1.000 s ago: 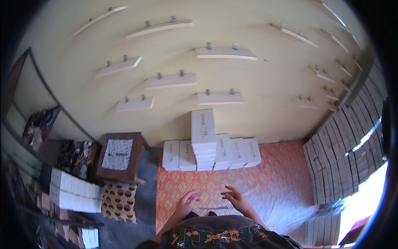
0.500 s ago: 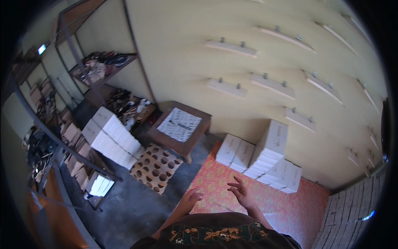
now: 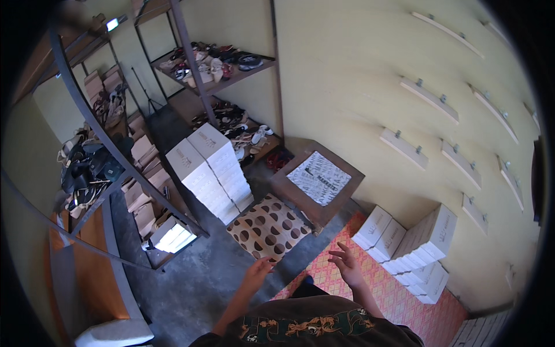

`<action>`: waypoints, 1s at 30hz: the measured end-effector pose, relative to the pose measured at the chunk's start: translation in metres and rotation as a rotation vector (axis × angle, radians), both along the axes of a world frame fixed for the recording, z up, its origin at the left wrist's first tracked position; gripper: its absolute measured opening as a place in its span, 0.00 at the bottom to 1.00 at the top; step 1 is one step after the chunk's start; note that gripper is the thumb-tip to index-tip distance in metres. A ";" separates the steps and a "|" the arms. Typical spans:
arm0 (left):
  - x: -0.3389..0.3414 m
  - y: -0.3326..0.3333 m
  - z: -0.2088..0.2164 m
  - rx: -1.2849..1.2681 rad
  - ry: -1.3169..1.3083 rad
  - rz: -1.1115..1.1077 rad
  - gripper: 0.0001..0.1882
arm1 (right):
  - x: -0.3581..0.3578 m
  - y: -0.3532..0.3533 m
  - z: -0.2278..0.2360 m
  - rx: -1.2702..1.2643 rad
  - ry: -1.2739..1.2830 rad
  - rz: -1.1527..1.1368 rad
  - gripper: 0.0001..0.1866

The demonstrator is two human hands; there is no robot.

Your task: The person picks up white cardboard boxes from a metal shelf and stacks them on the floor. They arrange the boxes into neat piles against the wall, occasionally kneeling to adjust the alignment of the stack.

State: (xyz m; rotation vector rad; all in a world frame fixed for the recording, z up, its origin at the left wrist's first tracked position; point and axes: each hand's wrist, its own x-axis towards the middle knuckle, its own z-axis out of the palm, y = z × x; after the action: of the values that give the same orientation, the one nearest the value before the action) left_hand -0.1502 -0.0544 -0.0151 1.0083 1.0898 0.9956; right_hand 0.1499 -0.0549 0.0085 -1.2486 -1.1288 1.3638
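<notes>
Camera orientation shifts to the left relative to the earlier frames: the wall ledges [image 3: 429, 99] slide toward the right rim, and the shelves of shoes [image 3: 214, 63] come further into view. Both hands keep nearly the same position ahead of the torso.

Visibility is limited at several points. The dark shirt [image 3: 312, 325] covers the lower edge and hides most of the legs; only one dark foot [image 3: 308, 280] shows clearly past the hem. Lens curvature bends the metal rack post [image 3: 95, 124] at left, and the dark pile [image 3: 92, 168] behind it is hard to resolve item by item. A pale object [image 3: 115, 334] is cut off at the lower left.

Left hand [image 3: 258, 270]: fingers extended forward, slightly bent and close together; no object visible in the grasp. Its fingertips overlap the near corner of the spotted cushion [image 3: 269, 227] in the view; contact cannot be confirmed.

Right hand [image 3: 348, 268]: fingers loosely spread, palm turned inward, holding nothing. It lies over the red-and-yellow mat [image 3: 324, 266], left of the stacked white boxes [image 3: 437, 231] along the wall, and apart from them.

The spotted cushion lies on the grey floor [image 3: 191, 289], between the left-hand column of white boxes [image 3: 217, 173] and the wooden table [image 3: 298, 195], which bears a printed white sheet [image 3: 318, 178].
</notes>
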 end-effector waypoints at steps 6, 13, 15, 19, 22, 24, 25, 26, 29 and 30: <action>-0.023 0.064 0.010 -0.092 0.043 -0.054 0.19 | -0.031 0.083 -0.006 -0.009 -0.063 0.024 0.27; -0.102 0.156 0.015 -0.161 0.116 0.137 0.19 | -0.087 0.219 -0.030 0.027 0.004 0.137 0.26; -0.129 0.182 0.021 -0.182 0.123 0.224 0.20 | -0.108 0.259 -0.027 0.027 -0.005 0.231 0.26; -0.180 0.219 0.021 -0.224 0.075 0.471 0.22 | -0.164 0.337 -0.040 0.036 -0.122 0.357 0.24; -0.221 0.242 0.013 -0.271 0.052 0.580 0.22 | -0.223 0.382 -0.040 0.026 -0.109 0.484 0.24; -0.249 0.262 0.005 -0.304 0.065 0.610 0.24 | -0.265 0.406 -0.040 0.035 -0.114 0.556 0.24; -0.267 0.274 -0.001 -0.317 0.086 0.617 0.25 | -0.288 0.417 -0.043 0.042 -0.122 0.570 0.25; -0.283 0.288 -0.007 -0.328 0.107 0.621 0.27 | -0.309 0.428 -0.045 0.050 -0.131 0.582 0.25; -0.335 0.342 -0.020 -0.461 0.223 0.666 0.33 | -0.383 0.455 -0.051 0.095 -0.313 0.530 0.26; -0.350 0.364 -0.025 -0.509 0.221 0.688 0.38 | -0.405 0.466 -0.061 0.069 -0.314 0.480 0.28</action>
State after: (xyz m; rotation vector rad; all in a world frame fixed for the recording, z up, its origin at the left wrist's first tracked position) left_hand -0.5007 0.3099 -0.0398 0.3205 1.8298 1.0671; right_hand -0.2550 0.4111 -0.0523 -1.2149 -1.7668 1.4859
